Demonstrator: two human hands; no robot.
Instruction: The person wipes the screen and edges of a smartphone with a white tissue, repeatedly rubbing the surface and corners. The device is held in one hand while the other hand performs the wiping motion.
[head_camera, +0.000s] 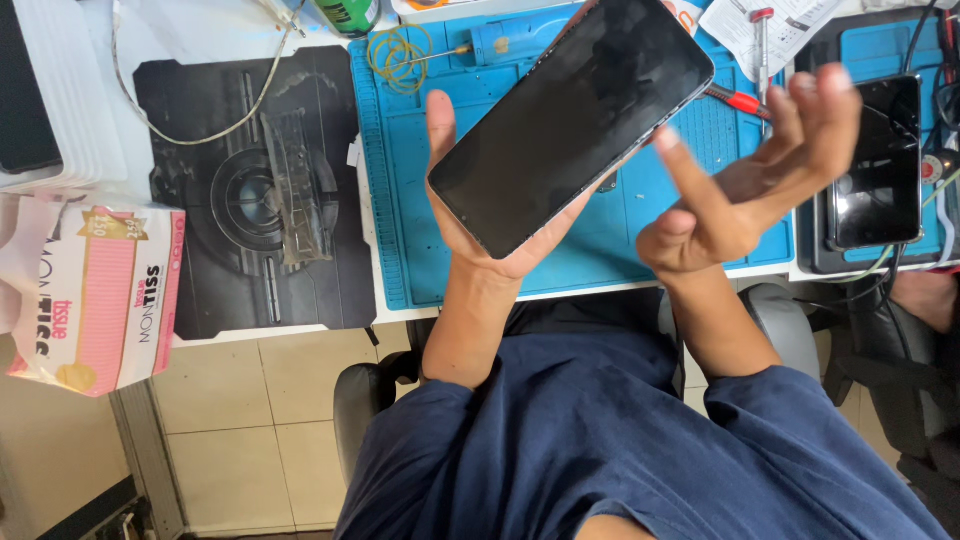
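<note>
A black smartphone (572, 118) is held above the blue repair mat (420, 200), screen up, lying diagonally across the palm of the left hand (480, 200). The left fingers are curled under and around its edges, so the phone is grasped from beneath, with the thumb raised along its lower left side. The right hand (745, 190) is kept just beside the phone's lower right edge, its fingers spread and released, nothing being held; the index finger is extended towards the glass.

For the handling to be done well, it is judged that the phone should be kept flat in the palm and supported under its middle, so that it cannot be tipped off over the mat. The glass is best touched lightly by one fingertip only, and the grip on the edges should be kept firm but not squeezed.

On the table, a red-handled screwdriver (745, 103) is seen beyond the right hand, a second dark phone (880, 165) lies to the right, and a pink tissue pack (100, 295) is placed at the left.
</note>
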